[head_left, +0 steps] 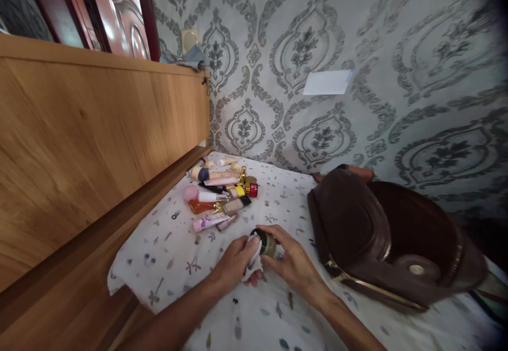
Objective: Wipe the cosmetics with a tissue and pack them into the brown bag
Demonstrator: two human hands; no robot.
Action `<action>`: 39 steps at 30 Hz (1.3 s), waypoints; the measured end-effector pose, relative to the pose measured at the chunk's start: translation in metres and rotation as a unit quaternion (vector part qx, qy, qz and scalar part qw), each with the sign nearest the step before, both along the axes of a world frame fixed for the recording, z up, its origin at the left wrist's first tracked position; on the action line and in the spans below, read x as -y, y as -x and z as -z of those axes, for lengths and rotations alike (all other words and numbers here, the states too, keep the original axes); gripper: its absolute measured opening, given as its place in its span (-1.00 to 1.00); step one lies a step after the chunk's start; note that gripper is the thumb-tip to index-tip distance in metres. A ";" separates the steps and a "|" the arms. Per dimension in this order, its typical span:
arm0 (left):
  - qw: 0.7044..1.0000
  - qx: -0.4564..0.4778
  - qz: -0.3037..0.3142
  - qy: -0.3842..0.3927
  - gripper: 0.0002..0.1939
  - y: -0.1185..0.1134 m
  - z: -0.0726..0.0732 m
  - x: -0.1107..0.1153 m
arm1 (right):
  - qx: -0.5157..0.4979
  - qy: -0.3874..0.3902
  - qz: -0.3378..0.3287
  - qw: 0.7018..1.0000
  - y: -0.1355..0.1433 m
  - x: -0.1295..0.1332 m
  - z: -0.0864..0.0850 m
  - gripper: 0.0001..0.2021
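Observation:
Above the patterned white sheet, my right hand grips a small green jar with a dark lid, fingers on its top and thumb on its near side. My left hand is closed on a crumpled white tissue, which presses against the jar's left side. Part of the jar is covered by the tissue and fingers. Just beyond my hands lie a pink and white tube, a foundation bottle with a black cap, and a small red jar.
An unzipped dark brown bag stands at the right. Several cosmetics and brushes, one with pink bristles, are heaped at the back left. A wooden board rises along the left, and a patterned wall stands behind.

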State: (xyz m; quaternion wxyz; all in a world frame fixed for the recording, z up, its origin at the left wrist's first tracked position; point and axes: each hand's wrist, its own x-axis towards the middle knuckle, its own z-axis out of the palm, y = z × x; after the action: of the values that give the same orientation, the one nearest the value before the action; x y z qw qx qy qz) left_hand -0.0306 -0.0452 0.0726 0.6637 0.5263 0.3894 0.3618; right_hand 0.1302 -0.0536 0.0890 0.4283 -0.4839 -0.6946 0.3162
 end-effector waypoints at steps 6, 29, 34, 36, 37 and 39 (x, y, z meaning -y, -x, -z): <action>0.991 -0.007 -0.094 -0.090 -0.55 0.008 0.003 -0.008 | -0.141 0.123 -0.100 0.977 -0.002 0.005 -0.013 -0.52; 0.986 -0.094 0.027 -0.132 -0.68 0.006 -0.021 0.005 | 0.024 0.049 0.225 0.973 -0.001 -0.146 0.017 -0.76; 0.987 -0.096 0.029 -0.129 -0.68 0.005 -0.020 0.003 | 0.027 0.119 0.248 0.961 0.001 -0.217 0.003 -0.77; 0.987 -0.096 0.029 -0.124 -0.69 0.005 -0.021 0.002 | 0.024 0.160 0.244 0.956 0.001 -0.236 0.001 -0.78; 0.987 -0.097 0.029 -0.121 -0.69 0.005 -0.022 0.002 | 0.024 0.182 0.239 0.953 0.001 -0.242 0.000 -0.80; 0.988 -0.098 0.029 -0.118 -0.68 0.005 -0.024 0.002 | 0.028 0.226 0.225 0.947 0.001 -0.250 -0.002 -0.84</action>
State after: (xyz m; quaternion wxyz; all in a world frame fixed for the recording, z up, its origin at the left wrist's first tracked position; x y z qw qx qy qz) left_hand -0.0355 -0.0470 0.0964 0.5657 0.6448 0.3917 0.3327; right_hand 0.1294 0.1965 0.0913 0.3486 -0.7203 -0.4895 0.3464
